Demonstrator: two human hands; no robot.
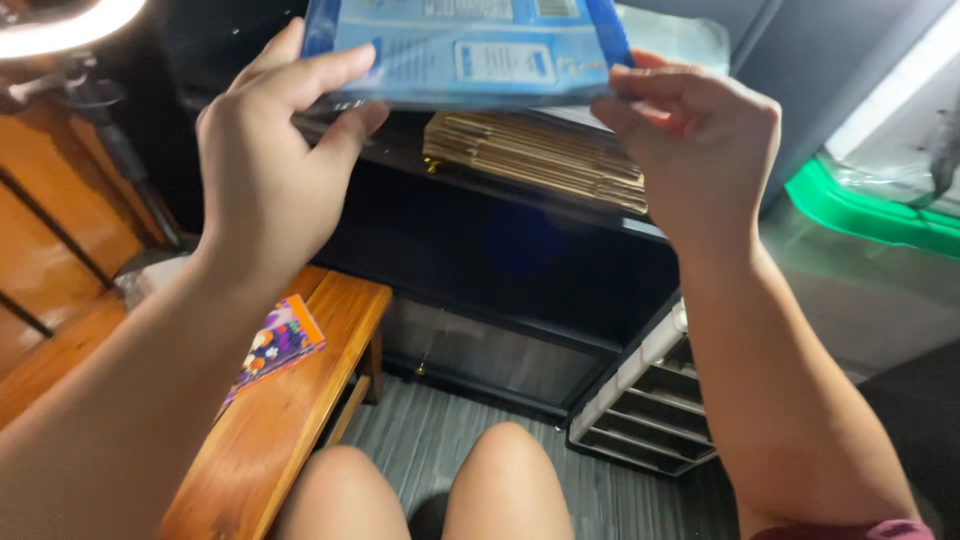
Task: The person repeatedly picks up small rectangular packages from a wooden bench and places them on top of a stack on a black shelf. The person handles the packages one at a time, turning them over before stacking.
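Observation:
A flat blue package (470, 45) in clear plastic is held up in front of me, near the top of the view. My left hand (270, 150) pinches its left lower edge between thumb and fingers. My right hand (695, 140) grips its right edge the same way. The package's top is cut off by the frame. Below it a stack of flattened brown cardboard pieces (540, 155) lies on a dark shelf (500, 260).
A wooden bench (300, 400) at the left carries a small colourful card (275, 345). A grey drawer rack (650, 400) stands on the floor at the right. A green-rimmed tub (870, 210) sits far right. A ring lamp (60, 25) glows top left. My knees (430, 490) show below.

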